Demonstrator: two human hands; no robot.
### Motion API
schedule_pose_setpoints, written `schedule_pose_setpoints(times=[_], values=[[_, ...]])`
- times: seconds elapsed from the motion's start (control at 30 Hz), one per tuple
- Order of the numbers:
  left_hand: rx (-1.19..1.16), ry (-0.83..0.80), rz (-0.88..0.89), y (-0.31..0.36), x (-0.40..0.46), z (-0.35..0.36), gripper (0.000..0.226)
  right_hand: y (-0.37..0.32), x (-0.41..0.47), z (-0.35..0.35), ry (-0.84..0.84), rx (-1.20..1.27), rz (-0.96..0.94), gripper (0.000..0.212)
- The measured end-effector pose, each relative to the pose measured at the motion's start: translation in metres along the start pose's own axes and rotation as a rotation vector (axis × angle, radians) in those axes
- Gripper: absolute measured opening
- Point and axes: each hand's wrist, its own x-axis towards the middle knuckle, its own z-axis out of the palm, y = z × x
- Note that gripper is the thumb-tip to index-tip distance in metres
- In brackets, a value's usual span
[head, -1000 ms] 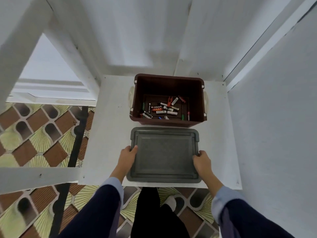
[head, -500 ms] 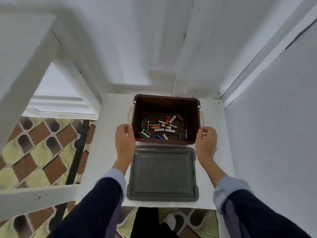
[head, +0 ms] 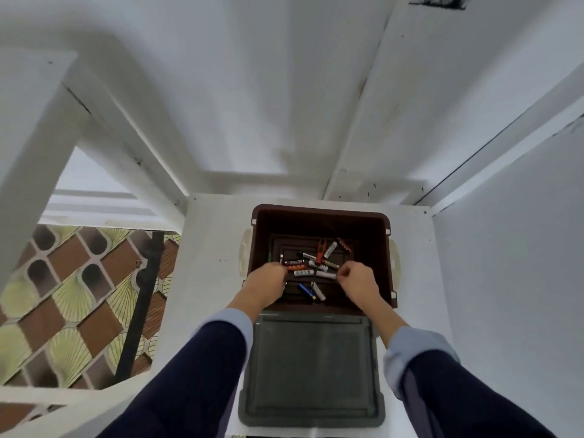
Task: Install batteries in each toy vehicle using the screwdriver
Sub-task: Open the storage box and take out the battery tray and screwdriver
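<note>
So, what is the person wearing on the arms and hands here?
Both arms have dark navy sleeves, each ending in a light blue cuff near the wrist. The left hand and the right hand are bare: no gloves, and no watch or rings can be seen. No markings show on the sleeves.
</note>
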Motion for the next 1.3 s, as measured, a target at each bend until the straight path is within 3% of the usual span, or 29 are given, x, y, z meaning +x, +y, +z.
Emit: schedule_pose_setpoints(times=[0.17,0.3,0.43,0.6,0.73,0.87,0.93,1.07,1.2,1.3], values=[[0.335,-0.107,0.046,0.001,0.014,0.004,0.033,0.008,0.019,0.015,-0.031,-0.194,0.079,0.022],[0.536,-0.171,0.084,0.001,0.025,0.013,0.031,0.010,0.034,0.027,-0.113,-0.171,0.193,0.046],[0.621,-0.220,0.139,-0.004,0.033,0.016,0.032,0.017,0.041,0.035,-0.098,-0.183,0.181,0.046],[0.645,-0.242,0.187,-0.005,0.037,0.015,0.033,0.014,0.043,0.031,-0.085,-0.095,0.154,0.041],[0.589,-0.249,0.196,-0.004,0.038,0.017,0.036,0.002,0.044,0.029,-0.180,-0.097,0.061,0.014],[0.555,-0.250,0.218,-0.007,0.042,0.020,0.043,-0.002,0.041,0.035,-0.287,-0.139,-0.006,0.017],[0.592,-0.259,0.240,-0.009,0.043,0.020,0.042,-0.007,0.037,0.037,-0.324,-0.284,-0.058,0.015],[0.617,-0.269,0.248,-0.008,0.044,0.022,0.038,-0.014,0.031,0.045,-0.313,-0.612,-0.129,0.035],[0.575,-0.321,0.262,-0.009,0.046,0.019,0.039,-0.009,0.036,0.047,-0.309,-0.619,-0.152,0.027],[0.391,-0.324,0.236,-0.009,0.048,0.016,0.037,-0.001,0.036,0.041,-0.329,-0.532,-0.136,0.025]])
